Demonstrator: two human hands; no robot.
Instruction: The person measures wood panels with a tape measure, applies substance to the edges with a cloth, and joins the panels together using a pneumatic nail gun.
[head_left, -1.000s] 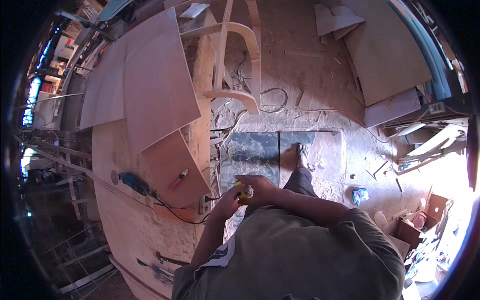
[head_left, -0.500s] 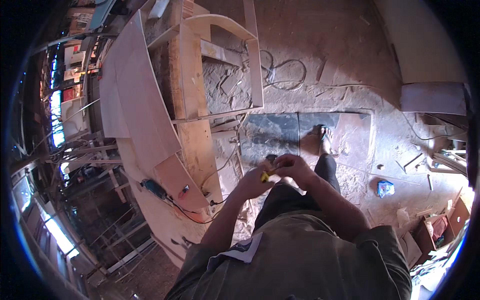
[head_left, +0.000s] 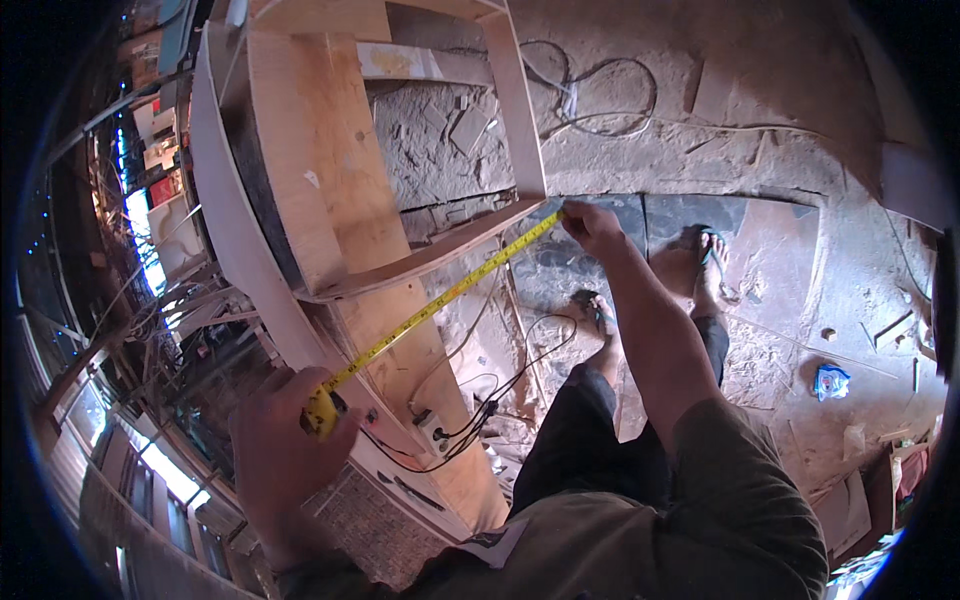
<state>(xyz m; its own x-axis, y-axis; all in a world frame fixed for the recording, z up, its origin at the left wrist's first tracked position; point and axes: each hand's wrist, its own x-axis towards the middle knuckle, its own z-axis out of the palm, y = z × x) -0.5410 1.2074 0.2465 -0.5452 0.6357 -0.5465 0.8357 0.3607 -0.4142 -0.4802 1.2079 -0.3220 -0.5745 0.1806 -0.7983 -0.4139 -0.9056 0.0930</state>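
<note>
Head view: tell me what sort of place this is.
Most likely a carpentry workshop. A curved plywood frame lies on a workbench, the left hand and right hand stretch a yellow tape measure across it, and offcuts litter the dusty floor.

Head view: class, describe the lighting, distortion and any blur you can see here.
Head view: warm daylight on the floor; black fisheye corners; the wooden frame bows near the rim; left edge dim with blown-out gaps; left hand soft, yellow tape and right hand sharper.
</note>
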